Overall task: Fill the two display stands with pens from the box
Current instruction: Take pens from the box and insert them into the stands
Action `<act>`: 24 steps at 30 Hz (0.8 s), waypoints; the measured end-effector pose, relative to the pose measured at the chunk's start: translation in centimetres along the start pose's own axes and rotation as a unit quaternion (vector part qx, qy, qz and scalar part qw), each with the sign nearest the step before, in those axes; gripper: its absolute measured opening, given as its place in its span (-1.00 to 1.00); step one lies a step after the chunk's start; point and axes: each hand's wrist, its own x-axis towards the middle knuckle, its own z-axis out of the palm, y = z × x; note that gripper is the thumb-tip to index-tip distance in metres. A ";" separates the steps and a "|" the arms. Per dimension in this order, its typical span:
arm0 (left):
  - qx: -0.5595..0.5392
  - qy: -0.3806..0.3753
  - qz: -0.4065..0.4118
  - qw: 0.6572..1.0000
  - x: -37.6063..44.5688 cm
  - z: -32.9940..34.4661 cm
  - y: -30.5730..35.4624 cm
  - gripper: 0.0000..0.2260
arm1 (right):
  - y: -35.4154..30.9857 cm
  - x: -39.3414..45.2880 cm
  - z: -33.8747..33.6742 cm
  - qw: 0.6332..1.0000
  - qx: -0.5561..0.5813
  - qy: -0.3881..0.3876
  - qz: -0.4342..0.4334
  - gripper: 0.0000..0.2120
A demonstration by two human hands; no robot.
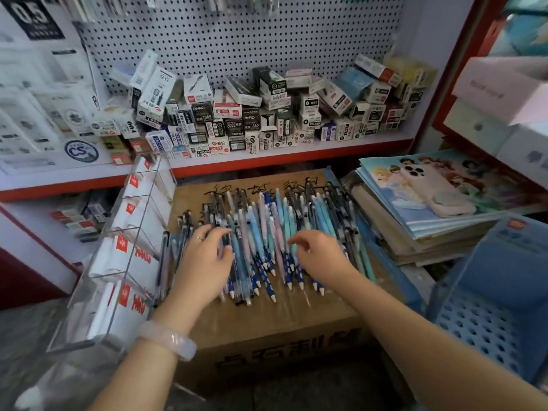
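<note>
Several pens (267, 232) in blue, pink, teal and black lie spread side by side on top of a brown cardboard box (267, 324). My left hand (204, 259) rests on the left part of the spread, fingers stretched over the pens. My right hand (317, 253) hovers over the right part with fingers loosely curled, gripping nothing that I can see. A clear acrylic display stand (118, 256) with tiered compartments and red-logo cards stands to the left of the box. A blue perforated display stand (492, 304) sits at the lower right.
A red-edged shelf (281, 157) behind the box carries many small stacked pen-refill boxes (252, 114) below a pegboard. A stack of notebooks (430, 209) with a phone (436, 191) on top lies right of the pens.
</note>
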 end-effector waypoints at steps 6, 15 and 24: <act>0.010 0.027 -0.075 0.997 1.1 -0.1 -2.7 -0.58 | -1.0 -0.5 1.9 1.000 0.022 0.006 -0.021 -0.72; 0.101 0.049 -0.123 0.986 2.1 2.6 -7.1 -0.43 | 7.8 3.3 -3.8 0.977 -0.030 0.171 0.124 -0.57; 0.046 0.077 -0.171 0.981 5.4 3.1 -7.5 -0.45 | 10.4 6.1 -3.0 0.991 0.055 0.096 0.078 -0.48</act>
